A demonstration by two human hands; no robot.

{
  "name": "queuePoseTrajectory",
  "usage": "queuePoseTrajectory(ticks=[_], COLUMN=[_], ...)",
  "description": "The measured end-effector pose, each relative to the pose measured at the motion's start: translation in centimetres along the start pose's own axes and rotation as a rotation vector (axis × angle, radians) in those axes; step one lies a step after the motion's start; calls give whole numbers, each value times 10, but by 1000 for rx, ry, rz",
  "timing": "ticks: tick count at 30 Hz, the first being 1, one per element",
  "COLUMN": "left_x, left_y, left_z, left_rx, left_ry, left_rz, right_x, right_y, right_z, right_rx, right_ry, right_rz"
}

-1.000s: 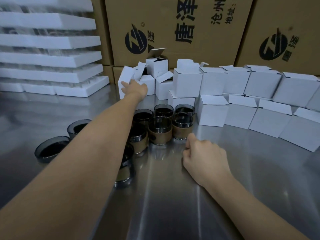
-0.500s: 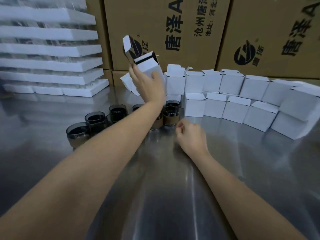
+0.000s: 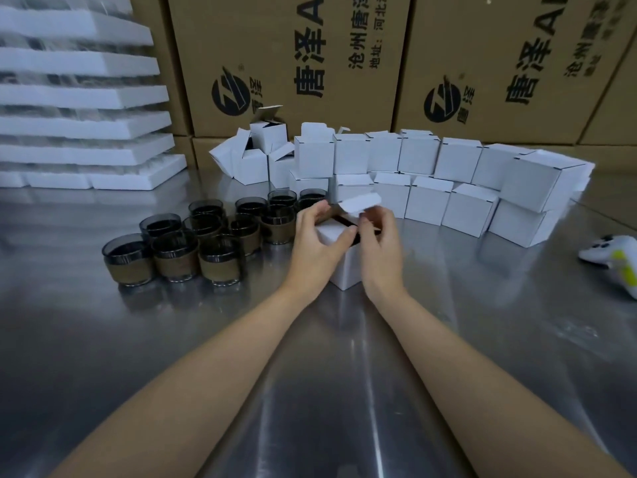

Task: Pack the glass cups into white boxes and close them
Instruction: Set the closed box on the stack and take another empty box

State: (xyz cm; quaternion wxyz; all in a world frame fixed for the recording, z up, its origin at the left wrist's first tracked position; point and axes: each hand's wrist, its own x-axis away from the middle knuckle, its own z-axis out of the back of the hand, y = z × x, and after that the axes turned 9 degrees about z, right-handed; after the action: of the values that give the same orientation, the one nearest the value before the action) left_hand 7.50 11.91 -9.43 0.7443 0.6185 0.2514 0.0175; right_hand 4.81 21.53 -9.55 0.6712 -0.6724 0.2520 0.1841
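1. The box (image 3: 345, 272) is stood on the table (image 3: 482, 322) just beside the cups (image 3: 175, 257) and gripped at its top by the left hand (image 3: 315, 244).
2. Its lid (image 3: 360, 203) is pinched by the right hand (image 3: 379, 251).
3. The lid is best folded well back and the mouth held square before a cup is lowered in.

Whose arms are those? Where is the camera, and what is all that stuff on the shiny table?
Those are a person's two bare arms; there is no machine here. The camera sits on the person's head and looks down, so you see what they see. The left hand holds an open white box standing on the metal table, and the right hand pinches its lid flap. The inside looks dark, so I cannot tell if a cup is in it. Left of it stand dark glass cups with brown bands. Behind are more white boxes, big brown cartons and white foam trays. On the right lies a white and yellow gadget.
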Motion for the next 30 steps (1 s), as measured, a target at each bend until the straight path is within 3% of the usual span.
queuePoseTrajectory(ticks=[6,9,15,19,30], left_x=[-14,-15,-14,-14,-12], left_y=[-8,-10,-10,-10,-7], left_z=[1,2,4,5,4], left_rx=[103,140,223,196,154], left_ry=[72,100,-39,20,127], left_rz=[153,179,176,180,176], right_x=[-5,-7,-8,-10,-10], right_y=[4,8,6,4,16], right_z=[1,1,1,4,7], right_rx=[57,84,106,74,255], right_ry=[-75,-8,118,170,-82], right_rz=[10,-18,25,-70,-166])
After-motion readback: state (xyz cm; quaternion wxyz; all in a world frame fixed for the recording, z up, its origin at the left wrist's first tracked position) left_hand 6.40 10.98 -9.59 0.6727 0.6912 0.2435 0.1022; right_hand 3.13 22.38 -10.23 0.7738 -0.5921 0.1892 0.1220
